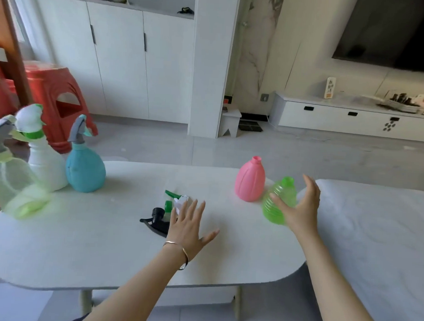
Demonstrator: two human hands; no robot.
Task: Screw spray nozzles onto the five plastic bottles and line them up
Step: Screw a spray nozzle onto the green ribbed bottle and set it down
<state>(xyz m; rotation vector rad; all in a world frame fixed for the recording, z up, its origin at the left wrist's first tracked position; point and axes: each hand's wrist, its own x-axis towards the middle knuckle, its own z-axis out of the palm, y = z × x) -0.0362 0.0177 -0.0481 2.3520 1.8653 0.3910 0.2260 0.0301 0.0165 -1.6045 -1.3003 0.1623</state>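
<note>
Three bottles with nozzles fitted stand at the table's left end: a pale clear one (pixel 8 177), a white one (pixel 46 164) and a blue one (pixel 85 170). A pink bottle (pixel 250 181) stands uncapped at the right. Beside it a green ribbed bottle (pixel 278 198), also uncapped, tilts into my right hand (pixel 300 209); the thumb lies across its front and the fingers spread behind it. Two loose nozzles lie mid-table: a white-and-green one (pixel 178 200) and a black one (pixel 156 218). My left hand (pixel 187 224) hovers flat and open just right of them, partly covering both.
The white oval table (pixel 106 252) ends in a rounded edge near my right forearm. A pale cushioned surface (pixel 371 238) lies to the right. A red plastic stool (pixel 54 94) stands on the floor behind the left bottles, with white cabinets beyond.
</note>
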